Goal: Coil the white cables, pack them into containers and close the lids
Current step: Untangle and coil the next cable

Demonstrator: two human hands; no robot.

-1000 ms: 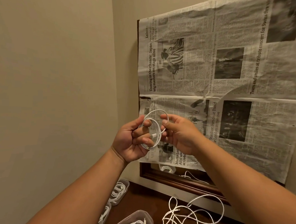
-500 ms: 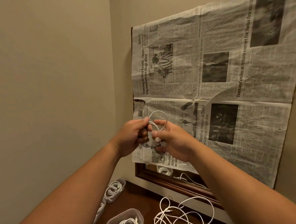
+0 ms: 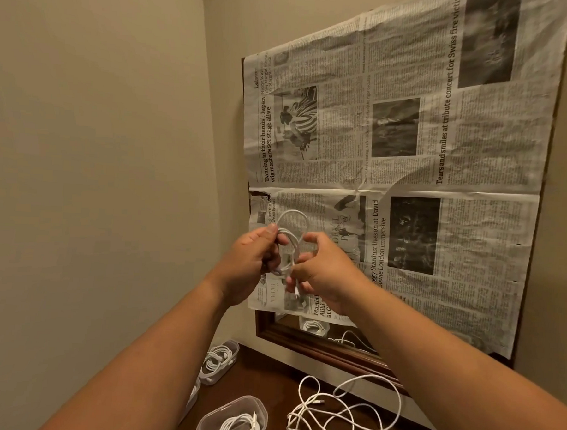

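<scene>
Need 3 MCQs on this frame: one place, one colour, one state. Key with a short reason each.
1. Where does the loose cable tangle lie?
A. on the wooden table, right of the near container
B. inside that container
C. hanging from a hook

2. What colour is the coil in the hands?
A. black
B. white
C. red

3. How is the coil held?
A. it lies on the table, untouched
B. one hand alone holds it
C. the left hand and right hand both grip it, raised above the table

Key:
1 A: the tangle sprawls on bare wood beside the container.
2 B: its loops read plainly white.
3 C: fingers of both hands curl round the coil, well above the tabletop.
</scene>
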